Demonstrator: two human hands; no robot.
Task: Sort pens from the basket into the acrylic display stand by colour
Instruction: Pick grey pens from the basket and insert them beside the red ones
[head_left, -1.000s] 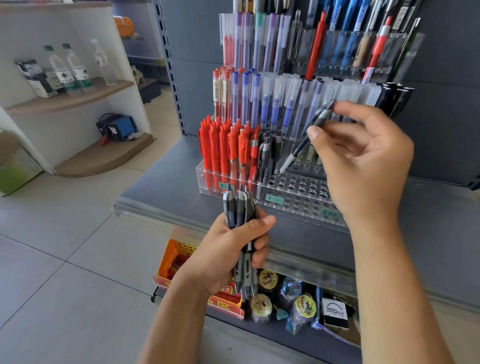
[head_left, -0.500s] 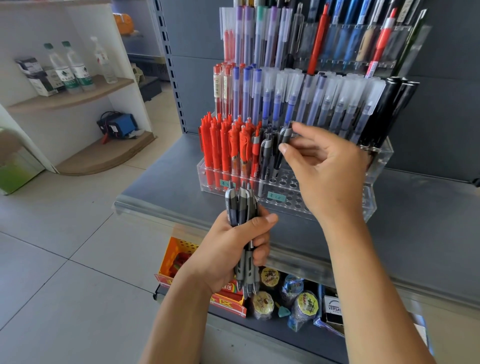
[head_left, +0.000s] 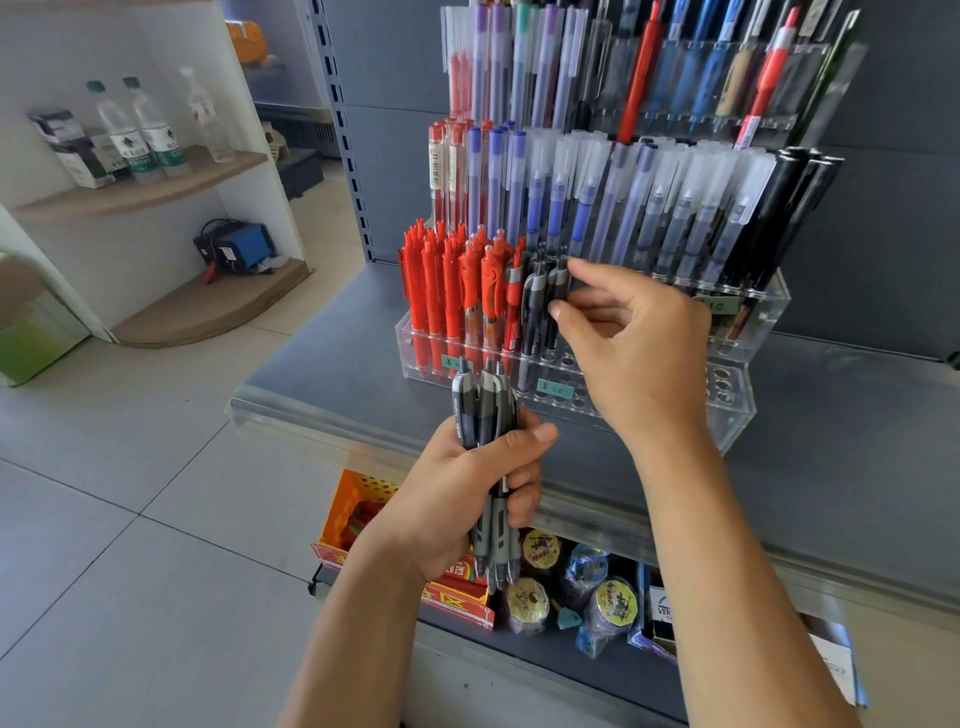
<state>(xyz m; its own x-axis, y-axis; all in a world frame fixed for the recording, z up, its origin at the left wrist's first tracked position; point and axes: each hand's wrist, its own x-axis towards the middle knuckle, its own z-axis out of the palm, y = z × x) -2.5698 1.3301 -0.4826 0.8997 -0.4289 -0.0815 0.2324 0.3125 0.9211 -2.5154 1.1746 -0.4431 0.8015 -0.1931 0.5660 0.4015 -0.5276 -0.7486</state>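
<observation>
The right hand (head_left: 631, 348) is pinching a black pen (head_left: 558, 291) standing in the clear stand (head_left: 727, 410), just beside the red pens (head_left: 457, 291). The left hand (head_left: 467, 488) is gripping a bundle of dark pens (head_left: 485, 410) upright in front of the stand's lowest tier.

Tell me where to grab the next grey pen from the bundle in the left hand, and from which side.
Pinch the clicker end of one pen in the bundle of grey pens, coming from above with the right hand. The pens stand upright, tips down; their tops stick out above the left hand, whose fingers wrap the barrels, so only the upper ends are free. Draw straight up.
</observation>
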